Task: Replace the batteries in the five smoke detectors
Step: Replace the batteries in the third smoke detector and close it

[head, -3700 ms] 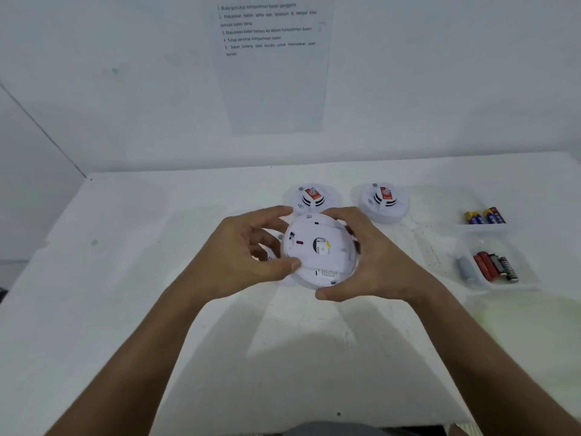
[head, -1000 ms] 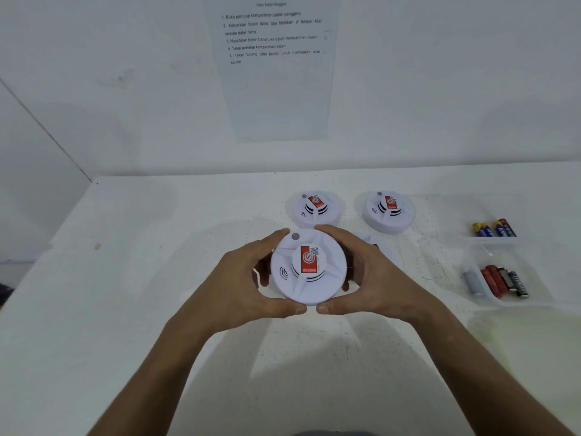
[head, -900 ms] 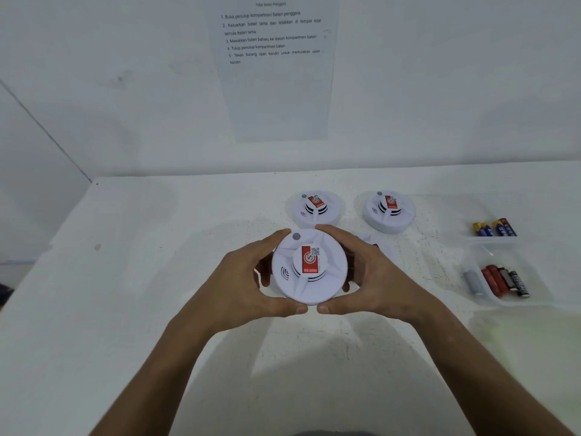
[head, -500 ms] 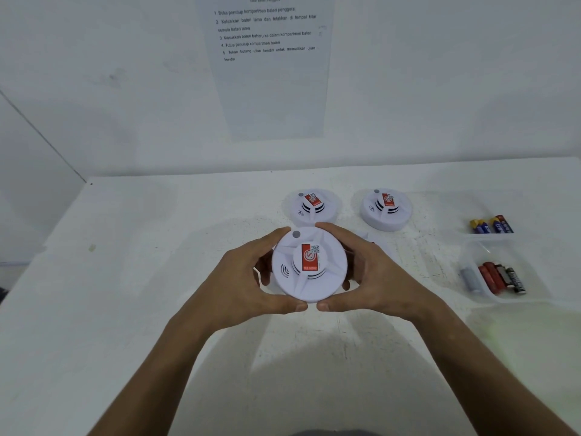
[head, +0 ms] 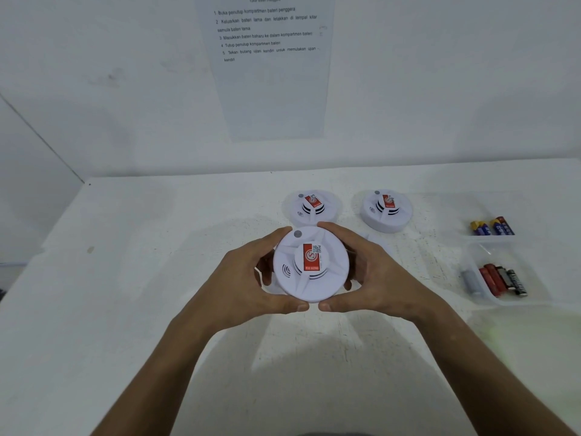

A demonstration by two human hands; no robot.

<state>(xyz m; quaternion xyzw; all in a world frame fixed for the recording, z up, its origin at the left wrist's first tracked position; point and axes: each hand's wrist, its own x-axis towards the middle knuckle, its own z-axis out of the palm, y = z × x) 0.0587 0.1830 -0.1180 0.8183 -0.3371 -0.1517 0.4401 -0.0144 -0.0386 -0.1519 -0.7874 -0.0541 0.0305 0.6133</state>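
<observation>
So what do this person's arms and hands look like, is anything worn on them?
Both are bare. The left hand and right hand show no gloves, rings, watch or bracelet, and both forearms are uncovered down to the bottom edge of the picture, with no sleeve in view. The nails on the thumbs look short and plain.

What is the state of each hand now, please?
Left hand: closed around the smoke detector, holding its left rim.
Right hand: closed around the same detector, holding its right rim.
</observation>
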